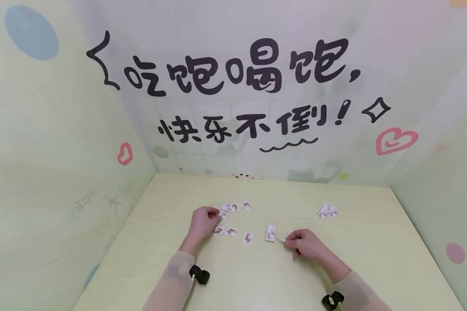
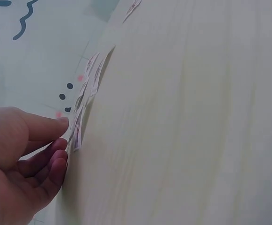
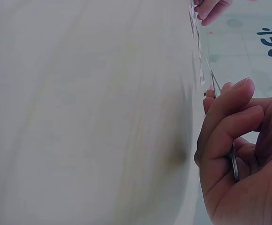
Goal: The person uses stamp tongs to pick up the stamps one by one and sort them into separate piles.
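Note:
My right hand (image 1: 305,245) pinches slim metal tweezers (image 1: 280,239), whose tips reach a small white printed card (image 1: 270,229) in the head view. The right wrist view shows the tweezers' thin prongs (image 3: 214,77) extending past the fingers. On the left, my other hand (image 1: 203,221) has its fingertips at another small card (image 1: 222,215), partly hidden by them. Its thumb and loosely bent fingers stand slightly apart in the left wrist view, beside several cards (image 2: 78,129) seen nearly edge-on. Those cards carry small coloured figures.
Several more cards lie about: a pair (image 1: 230,207) and a single card (image 1: 246,204) farther back, two side by side (image 1: 231,231), one card (image 1: 247,239) in the middle, and a cluster (image 1: 327,211) at right. Printed walls (image 1: 233,164) enclose the pale wooden table (image 1: 257,280).

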`<state>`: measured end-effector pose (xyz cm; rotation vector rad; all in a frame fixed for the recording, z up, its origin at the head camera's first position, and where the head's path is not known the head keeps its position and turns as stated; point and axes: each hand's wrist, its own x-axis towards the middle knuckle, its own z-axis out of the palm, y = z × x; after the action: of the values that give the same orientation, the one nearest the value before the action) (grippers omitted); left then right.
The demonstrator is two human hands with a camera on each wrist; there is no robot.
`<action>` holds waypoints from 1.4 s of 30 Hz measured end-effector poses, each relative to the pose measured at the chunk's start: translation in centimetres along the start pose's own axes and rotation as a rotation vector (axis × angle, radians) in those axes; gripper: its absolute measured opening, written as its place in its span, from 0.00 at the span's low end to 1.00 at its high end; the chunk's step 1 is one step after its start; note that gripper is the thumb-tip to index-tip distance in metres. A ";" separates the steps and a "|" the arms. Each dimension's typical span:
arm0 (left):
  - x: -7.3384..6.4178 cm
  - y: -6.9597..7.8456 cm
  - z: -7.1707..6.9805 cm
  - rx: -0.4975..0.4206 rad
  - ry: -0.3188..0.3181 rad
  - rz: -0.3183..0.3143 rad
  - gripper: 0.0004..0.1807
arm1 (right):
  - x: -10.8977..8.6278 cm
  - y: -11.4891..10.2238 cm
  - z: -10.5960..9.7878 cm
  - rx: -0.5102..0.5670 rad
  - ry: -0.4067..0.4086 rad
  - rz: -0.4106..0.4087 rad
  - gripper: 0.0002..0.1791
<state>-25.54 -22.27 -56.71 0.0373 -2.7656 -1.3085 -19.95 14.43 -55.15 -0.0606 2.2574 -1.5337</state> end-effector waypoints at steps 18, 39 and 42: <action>0.5 0.4 0.3 0.059 -0.053 -0.022 0.08 | -0.3 0.2 -0.4 0.015 0.005 -0.014 0.08; 0.6 0.5 0.3 0.062 -0.060 -0.043 0.08 | -1.7 2.4 -5.3 0.023 0.156 0.063 0.10; 0.7 0.4 0.2 0.060 -0.063 -0.043 0.08 | -1.9 2.8 -6.2 0.028 0.169 0.079 0.10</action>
<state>-26.21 -21.91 -56.50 0.0603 -2.8714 -1.2573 -19.90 21.50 -55.19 0.1699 2.3360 -1.5808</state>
